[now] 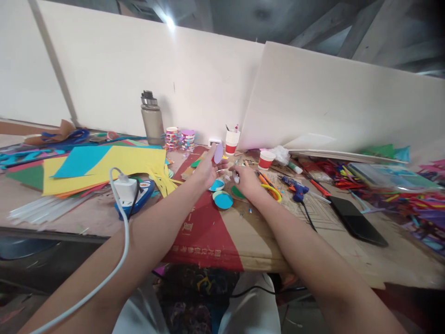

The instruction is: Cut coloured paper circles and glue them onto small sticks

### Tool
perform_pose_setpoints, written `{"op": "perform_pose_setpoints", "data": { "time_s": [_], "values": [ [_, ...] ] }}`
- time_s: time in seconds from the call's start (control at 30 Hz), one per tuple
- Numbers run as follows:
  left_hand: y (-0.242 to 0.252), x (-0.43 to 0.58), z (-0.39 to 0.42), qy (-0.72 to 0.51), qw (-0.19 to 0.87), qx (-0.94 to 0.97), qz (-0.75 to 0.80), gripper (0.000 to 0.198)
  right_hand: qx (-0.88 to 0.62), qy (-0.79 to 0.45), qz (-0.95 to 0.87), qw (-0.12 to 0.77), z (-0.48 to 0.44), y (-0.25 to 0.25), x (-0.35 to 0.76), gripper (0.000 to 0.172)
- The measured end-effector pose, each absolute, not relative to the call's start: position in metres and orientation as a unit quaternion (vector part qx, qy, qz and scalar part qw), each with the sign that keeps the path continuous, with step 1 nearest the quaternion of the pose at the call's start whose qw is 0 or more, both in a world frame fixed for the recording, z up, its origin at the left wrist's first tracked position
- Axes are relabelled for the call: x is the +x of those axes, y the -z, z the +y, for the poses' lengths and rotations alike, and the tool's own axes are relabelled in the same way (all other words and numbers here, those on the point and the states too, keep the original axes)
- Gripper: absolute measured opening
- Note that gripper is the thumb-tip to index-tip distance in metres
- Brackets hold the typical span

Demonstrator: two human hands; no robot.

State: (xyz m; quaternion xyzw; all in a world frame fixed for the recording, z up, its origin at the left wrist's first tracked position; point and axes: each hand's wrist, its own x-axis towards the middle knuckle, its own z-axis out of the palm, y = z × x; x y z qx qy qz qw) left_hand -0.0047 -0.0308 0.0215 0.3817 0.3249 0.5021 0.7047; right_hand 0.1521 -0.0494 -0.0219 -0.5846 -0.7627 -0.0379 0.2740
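Note:
My left hand pinches a purple paper disc, which stands nearly upright by the thumb, above the cardboard. To its right, my right hand is closed around a small whitish tube-like piece; its exact kind is too small to tell. Below the hands lie a blue paper disc and a smaller blue-topped round piece. A green disc is partly covered by my right hand. Beside my right forearm sits a yellow tape roll.
A blue glue gun and black phone lie on the right. Paper cups and a bottle stand at the back. Yellow sheets, glue sticks and a power strip are left; a white cable crosses my left arm.

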Motion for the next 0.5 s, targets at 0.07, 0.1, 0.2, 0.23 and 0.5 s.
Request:
{"op": "perform_pose_setpoints", "data": {
  "time_s": [0.07, 0.1, 0.2, 0.23, 0.5],
  "values": [
    [-0.022, -0.005, -0.031, -0.506, 0.704, 0.379, 0.325, 0.048, -0.604, 0.060, -0.760, 0.232, -0.050, 0.022, 0.147, 0.037],
    [-0.023, -0.005, -0.031, -0.508, 0.705, 0.373, 0.324, 0.044, -0.611, 0.069, -0.759, 0.213, -0.051, 0.022, 0.144, 0.038],
    [-0.026, -0.005, -0.031, -0.517, 0.718, 0.346, 0.312, 0.035, -0.622, 0.091, -0.760, 0.167, -0.053, 0.021, 0.135, 0.033],
    [-0.027, -0.005, -0.032, -0.518, 0.723, 0.339, 0.307, 0.031, -0.622, 0.096, -0.760, 0.160, -0.053, 0.021, 0.132, 0.032],
    [-0.024, -0.004, -0.034, -0.544, 0.695, 0.393, 0.257, 0.027, -0.666, 0.039, -0.724, 0.173, -0.053, 0.019, 0.126, 0.038]
  ]
}}
